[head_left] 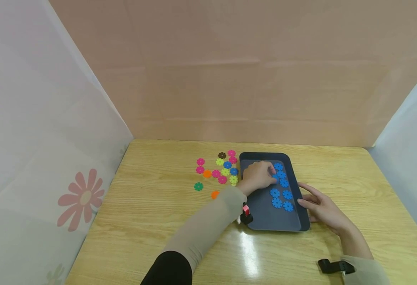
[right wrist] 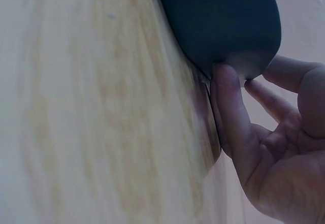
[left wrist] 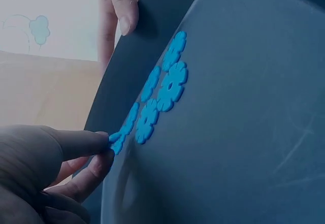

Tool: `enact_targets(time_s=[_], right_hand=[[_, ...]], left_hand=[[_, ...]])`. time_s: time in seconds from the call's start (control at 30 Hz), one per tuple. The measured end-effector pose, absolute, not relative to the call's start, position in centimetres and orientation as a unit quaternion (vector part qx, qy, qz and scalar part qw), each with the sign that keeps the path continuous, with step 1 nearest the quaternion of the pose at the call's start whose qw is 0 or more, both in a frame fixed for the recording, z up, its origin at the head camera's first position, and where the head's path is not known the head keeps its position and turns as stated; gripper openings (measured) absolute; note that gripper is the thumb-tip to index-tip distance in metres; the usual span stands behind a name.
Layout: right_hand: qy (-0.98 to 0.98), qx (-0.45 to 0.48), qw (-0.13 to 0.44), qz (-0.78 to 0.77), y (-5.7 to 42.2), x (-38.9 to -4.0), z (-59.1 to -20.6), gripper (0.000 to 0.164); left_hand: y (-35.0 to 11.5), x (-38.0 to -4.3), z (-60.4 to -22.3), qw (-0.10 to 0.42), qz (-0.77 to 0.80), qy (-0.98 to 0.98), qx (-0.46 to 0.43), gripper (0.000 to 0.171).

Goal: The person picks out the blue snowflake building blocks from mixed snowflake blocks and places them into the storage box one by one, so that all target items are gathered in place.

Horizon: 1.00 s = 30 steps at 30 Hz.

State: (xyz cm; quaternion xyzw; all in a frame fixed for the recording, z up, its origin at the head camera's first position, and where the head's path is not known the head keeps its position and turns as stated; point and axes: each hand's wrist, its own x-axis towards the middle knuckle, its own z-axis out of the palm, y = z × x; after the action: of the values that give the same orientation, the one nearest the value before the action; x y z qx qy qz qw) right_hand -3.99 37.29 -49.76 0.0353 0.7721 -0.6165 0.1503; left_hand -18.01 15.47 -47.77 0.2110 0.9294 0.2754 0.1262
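Observation:
My left hand (head_left: 260,175) reaches over the dark grey tray (head_left: 253,217) and pinches a blue flower-shaped disc (left wrist: 117,145) between thumb and fingertips. That disc is low in the tray, beside its wall, partly covered by the fingers. Several other blue discs (head_left: 287,194) lie flat on the right half of the tray floor, some touching one another. At the tray's right side, my right hand (head_left: 322,209) grips the edge. Its thumb and fingers meet the tray wall (right wrist: 218,26) in the right wrist view.
Left of the tray, loose flower discs lie on the wooden table (head_left: 141,221): several pink (head_left: 216,173) and yellow ones, two blue, orange ones (head_left: 207,174), a green (head_left: 198,186) and a brown (head_left: 222,155). A brown panel (head_left: 208,91) stands behind, with pale side walls.

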Motion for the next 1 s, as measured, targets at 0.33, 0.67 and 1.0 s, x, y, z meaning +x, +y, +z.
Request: enact_targets(time_s=[0.33, 0.67, 1.0], right_hand=[[0.776, 0.029, 0.148, -0.612, 37.2, -4.0, -49.6, 0.069], [0.773, 0.029, 0.151, -0.615, 37.3, -4.1, -49.7, 0.069], [0.763, 0.03, 0.156, -0.627, 37.6, -4.1, -50.0, 0.07]], left_hand=[[15.7, -17.9, -48.3, 0.133, 0.255, 0.935, 0.206, 0.019], [15.2, -17.8, -47.9, 0.124, 0.267, 0.93, 0.219, 0.018], [14.3, -17.8, -46.4, 0.092, 0.293, 0.918, 0.251, 0.022]])
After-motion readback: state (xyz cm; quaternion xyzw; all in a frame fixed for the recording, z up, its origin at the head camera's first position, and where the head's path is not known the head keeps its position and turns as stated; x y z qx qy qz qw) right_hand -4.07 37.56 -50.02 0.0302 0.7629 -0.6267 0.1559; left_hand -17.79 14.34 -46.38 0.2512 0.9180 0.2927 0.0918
